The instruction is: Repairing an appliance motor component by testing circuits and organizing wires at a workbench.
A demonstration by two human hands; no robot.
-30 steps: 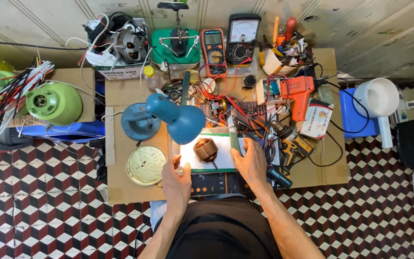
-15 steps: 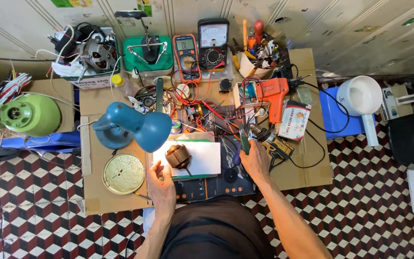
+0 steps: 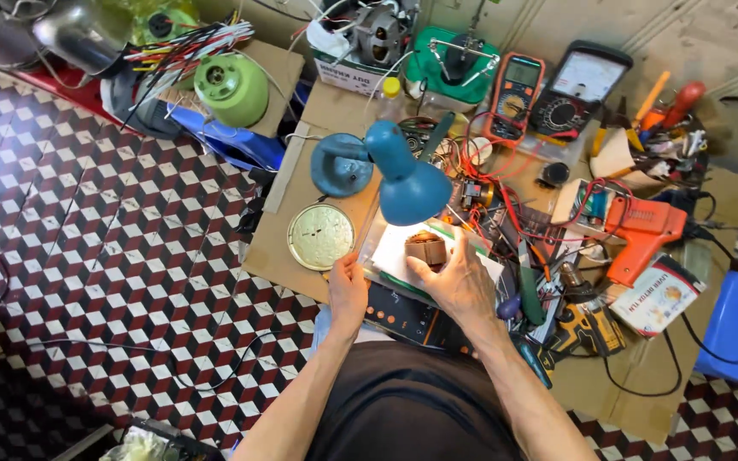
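Note:
A brown copper-wound coil (image 3: 426,246) lies on a lit white sheet (image 3: 390,248) under a blue desk lamp (image 3: 412,183). My right hand (image 3: 459,282) reaches onto the sheet, its fingers closed around the coil's near side. My left hand (image 3: 348,292) rests flat at the sheet's left near corner, fingers together and holding nothing. Both hands lie over a black panel with orange markings (image 3: 403,318) at the table's front edge.
A round brass-coloured lid (image 3: 320,236) lies left of the sheet. An orange soldering gun (image 3: 642,226), screwdrivers (image 3: 530,294), tangled wires and two multimeters (image 3: 548,90) crowd the right and back. A green motor housing (image 3: 232,85) sits on a box at the left. The floor is checkered tile (image 3: 130,256).
My right hand has moved left from the tools beside the sheet onto the coil. The left hand stayed at the sheet's edge. The view has tilted and moved closer.

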